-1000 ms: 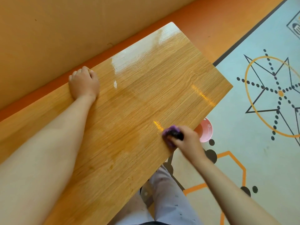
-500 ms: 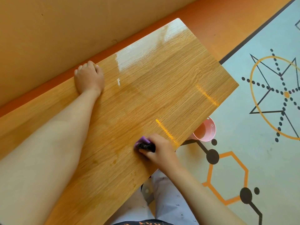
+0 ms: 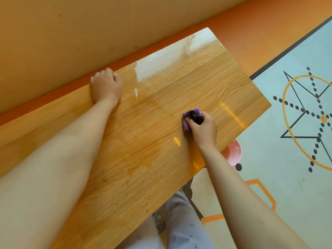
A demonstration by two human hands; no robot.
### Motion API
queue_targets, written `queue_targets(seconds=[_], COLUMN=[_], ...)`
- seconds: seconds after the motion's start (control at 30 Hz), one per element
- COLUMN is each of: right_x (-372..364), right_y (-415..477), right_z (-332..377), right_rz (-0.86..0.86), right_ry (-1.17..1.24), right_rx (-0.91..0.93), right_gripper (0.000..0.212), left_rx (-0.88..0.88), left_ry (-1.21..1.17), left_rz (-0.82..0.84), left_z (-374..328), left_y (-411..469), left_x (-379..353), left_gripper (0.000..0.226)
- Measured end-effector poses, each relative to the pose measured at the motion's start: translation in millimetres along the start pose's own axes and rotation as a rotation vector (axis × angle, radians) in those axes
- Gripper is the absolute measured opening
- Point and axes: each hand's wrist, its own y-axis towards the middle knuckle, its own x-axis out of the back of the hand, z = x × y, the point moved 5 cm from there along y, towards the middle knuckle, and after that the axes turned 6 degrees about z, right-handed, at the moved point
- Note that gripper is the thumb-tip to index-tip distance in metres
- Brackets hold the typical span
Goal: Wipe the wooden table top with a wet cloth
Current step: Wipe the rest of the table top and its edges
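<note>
The wooden table top (image 3: 161,123) runs slantwise across the view, glossy with wet patches and glare near its far end. My right hand (image 3: 203,129) grips a bunched purple and dark cloth (image 3: 192,118) and presses it on the wood, right of the middle. My left hand (image 3: 106,87) rests at the table's far edge by the wall, its fingers curled over that edge. A small white mark (image 3: 136,92) shows on the wood just right of my left hand.
A pink bowl (image 3: 232,153) sits on the floor, partly hidden under the table's near edge. An orange wall (image 3: 89,24) runs close behind the table. The patterned floor (image 3: 287,159) lies to the right. My legs in pale trousers (image 3: 179,227) are below the table edge.
My right hand has slid the cloth from the near edge in over the table, first leftward, then farther up and to the right. My left hand has stayed at the far edge.
</note>
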Motion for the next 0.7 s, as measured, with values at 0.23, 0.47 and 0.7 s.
queue_targets(seconds=[0.23,0.47,0.7], right_x=[-70,-54,-17], right_y=[-49,-30,-15], right_z=[57,45,38], right_rz=[0.380,0.680,0.896], right_ry=[-0.093,0.035,-0.065], right_rx=[0.283,0.193,0.404], right_gripper=[0.021,0.046,0.030], left_rx=[-0.040,0.102,0.492], left_ry=[-0.240,-0.582,-0.691], left_rz=[0.105,0.115,0.094], left_z=[-13,-53,-115], left_y=[9,-134,-238], left_x=[34,63,18], left_gripper=[0.038,0.012,0.059])
